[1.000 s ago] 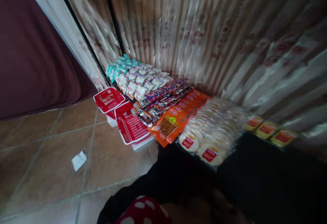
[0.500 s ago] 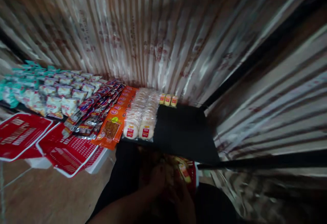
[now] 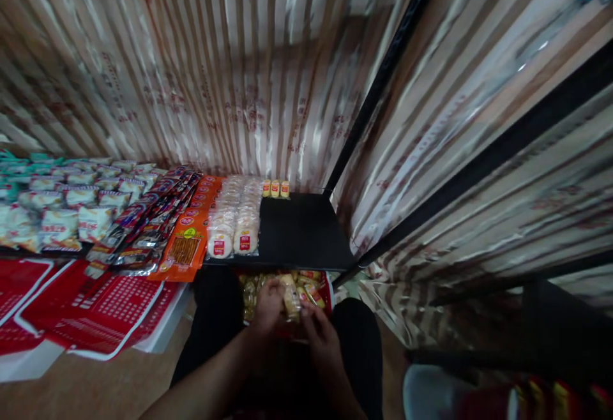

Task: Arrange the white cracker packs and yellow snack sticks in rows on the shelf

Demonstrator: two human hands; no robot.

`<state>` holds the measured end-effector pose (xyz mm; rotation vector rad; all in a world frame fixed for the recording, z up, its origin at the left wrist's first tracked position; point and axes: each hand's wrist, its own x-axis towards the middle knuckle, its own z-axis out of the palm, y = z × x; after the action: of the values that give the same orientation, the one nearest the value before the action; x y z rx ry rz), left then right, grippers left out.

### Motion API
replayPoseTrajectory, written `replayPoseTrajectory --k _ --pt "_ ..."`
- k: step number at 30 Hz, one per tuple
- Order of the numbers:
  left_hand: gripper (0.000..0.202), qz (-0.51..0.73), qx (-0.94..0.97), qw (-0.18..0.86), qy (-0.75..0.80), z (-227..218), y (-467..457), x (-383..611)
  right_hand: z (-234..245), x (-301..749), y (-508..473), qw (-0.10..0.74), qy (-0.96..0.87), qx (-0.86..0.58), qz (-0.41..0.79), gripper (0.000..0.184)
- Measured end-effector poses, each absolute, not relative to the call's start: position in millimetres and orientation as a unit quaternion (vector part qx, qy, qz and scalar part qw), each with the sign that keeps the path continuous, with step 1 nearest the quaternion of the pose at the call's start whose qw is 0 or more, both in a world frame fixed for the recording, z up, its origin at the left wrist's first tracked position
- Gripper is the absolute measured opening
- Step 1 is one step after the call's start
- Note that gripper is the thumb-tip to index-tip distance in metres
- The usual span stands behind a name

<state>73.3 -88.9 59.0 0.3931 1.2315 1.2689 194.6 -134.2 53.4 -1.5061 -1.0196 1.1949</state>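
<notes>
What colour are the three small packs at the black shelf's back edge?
The three small rectangular packs are yellow and red; clearest in the head view.

Open from above and from front: bare right portion of black shelf [image 3: 306, 232]. Limits: three small yellow packs [image 3: 275, 188] at rear left; wrapped round crackers [image 3: 234, 216] along left side; black rear post [image 3: 380, 85] and black front post [image 3: 481, 161] at right corners; striped curtain [image 3: 287, 82] behind. Below front edge: open-topped red bin [image 3: 329, 295], confined between both knees [image 3: 357, 337].
</notes>
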Motion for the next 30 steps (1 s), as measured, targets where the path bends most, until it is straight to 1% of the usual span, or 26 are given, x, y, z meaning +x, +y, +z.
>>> replayPoseTrajectory --k 3,6,10,14,18,20,24,30 --pt "0.014 0.544 0.148 0.62 0.546 83 -96 70 69 192 -135 0.485 -0.359 -0.589 0.538 0.047" --pt "0.01 0.555 0.142 0.622 0.534 102 -102 70 83 189 -134 0.51 -0.341 -0.564 0.554 0.045" --pt "0.012 0.552 0.144 0.629 0.529 114 -105 71 94 188 -133 0.524 -0.319 -0.544 0.572 0.046" --pt "0.014 0.56 0.138 0.632 0.518 115 -104 67 101 187 -130 0.509 -0.269 -0.535 0.618 0.043" --pt "0.015 0.571 0.133 0.631 0.509 111 -100 55 102 178 -122 0.483 -0.255 -0.517 0.659 0.033" --pt "0.017 0.578 0.141 0.625 0.505 108 -97 49 101 172 -115 0.477 -0.263 -0.511 0.665 0.031" --pt "0.024 0.575 0.158 0.621 0.508 104 -87 39 99 166 -100 0.464 -0.279 -0.51 0.669 0.032" --pt "0.021 0.594 0.121 0.675 0.42 105 -65 39 101 166 -78 0.478 -0.286 -0.511 0.654 0.032"
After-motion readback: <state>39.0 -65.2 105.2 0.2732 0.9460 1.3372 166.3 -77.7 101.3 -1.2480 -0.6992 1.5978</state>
